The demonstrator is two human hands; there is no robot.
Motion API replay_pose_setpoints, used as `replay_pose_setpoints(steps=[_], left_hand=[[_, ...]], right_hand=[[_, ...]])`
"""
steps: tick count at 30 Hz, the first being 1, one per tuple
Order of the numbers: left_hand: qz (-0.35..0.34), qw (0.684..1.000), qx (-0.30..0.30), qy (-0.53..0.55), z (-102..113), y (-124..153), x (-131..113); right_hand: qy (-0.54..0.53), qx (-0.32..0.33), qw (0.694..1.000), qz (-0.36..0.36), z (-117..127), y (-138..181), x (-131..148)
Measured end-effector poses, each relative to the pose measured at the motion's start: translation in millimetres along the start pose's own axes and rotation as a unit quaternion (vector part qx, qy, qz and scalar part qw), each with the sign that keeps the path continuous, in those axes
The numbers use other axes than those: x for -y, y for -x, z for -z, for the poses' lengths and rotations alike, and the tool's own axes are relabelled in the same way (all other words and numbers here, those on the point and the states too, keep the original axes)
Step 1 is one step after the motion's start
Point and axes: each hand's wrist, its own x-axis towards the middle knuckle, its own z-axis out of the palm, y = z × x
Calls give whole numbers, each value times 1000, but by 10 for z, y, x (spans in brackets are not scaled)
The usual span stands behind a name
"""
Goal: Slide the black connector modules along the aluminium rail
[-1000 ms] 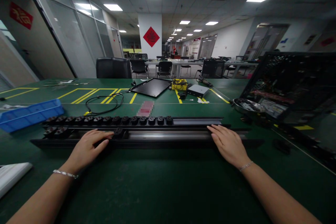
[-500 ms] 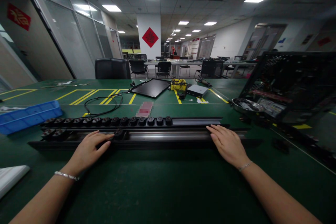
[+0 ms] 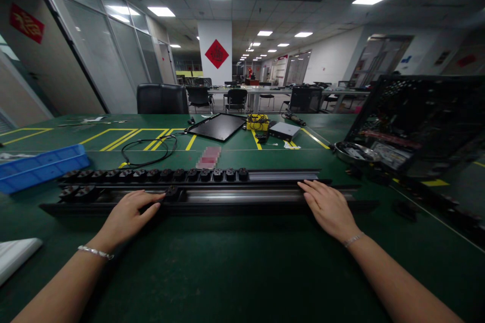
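A long black channel (image 3: 242, 208) with a shiny metal inner strip lies across the front of the green table. Inside it, a single black socket module (image 3: 173, 193) sits left of centre, two more modules (image 3: 78, 193) near its left end. My left hand (image 3: 131, 214) reaches over the channel, its index fingertip touching the left side of the single module; thumb and index finger are apart. Farther right, my right hand (image 3: 329, 207) rests its outstretched fingers on the channel's far edge, holding nothing. Behind lies a second channel (image 3: 284, 175) with a row of several socket modules (image 3: 166, 175).
A blue tray (image 3: 41, 169) stands left, a white object (image 3: 18, 257) nearer. Farther back are a cable loop (image 3: 174, 149), a flat black panel (image 3: 217, 126), a yellow box (image 3: 257, 122) and a grey box (image 3: 284, 131). A metal bowl (image 3: 356, 154) and open computer case (image 3: 420, 126) stand right.
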Motion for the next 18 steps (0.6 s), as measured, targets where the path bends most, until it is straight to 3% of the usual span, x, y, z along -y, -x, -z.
replay_pose_setpoints(steps=[18], left_hand=[[-21, 1000, -17, -1, -51, -14, 69]], right_hand=[[0, 0, 1000, -1, -2, -2, -2]])
